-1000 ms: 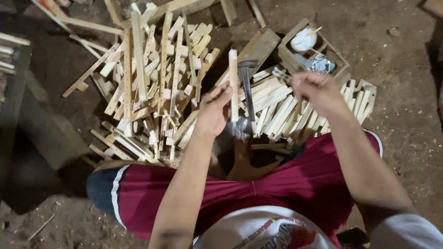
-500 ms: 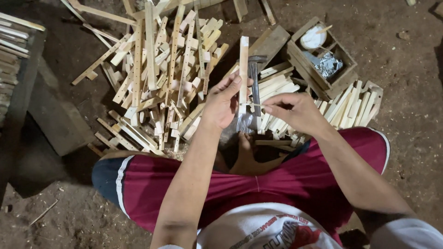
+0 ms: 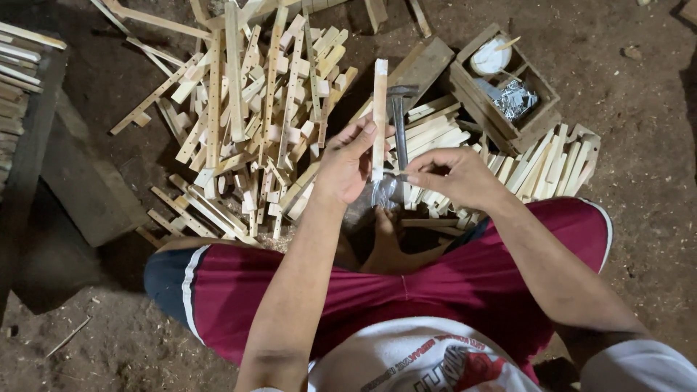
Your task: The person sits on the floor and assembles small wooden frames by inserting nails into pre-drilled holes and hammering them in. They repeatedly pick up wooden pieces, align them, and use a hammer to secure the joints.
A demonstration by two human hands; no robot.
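Left hand (image 3: 347,163) grips a wooden slat (image 3: 379,116) upright, right hand (image 3: 450,174) fingers pinch something small against it, hammer (image 3: 398,123) resting untouched, nothing driven yet.

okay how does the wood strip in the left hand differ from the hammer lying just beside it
The wood strip is pale and flat; the hammer is dark, with a metal head.
The strip is held upright in the left hand; the hammer lies on the slats, no hand gripping it.
Both point away from the person.
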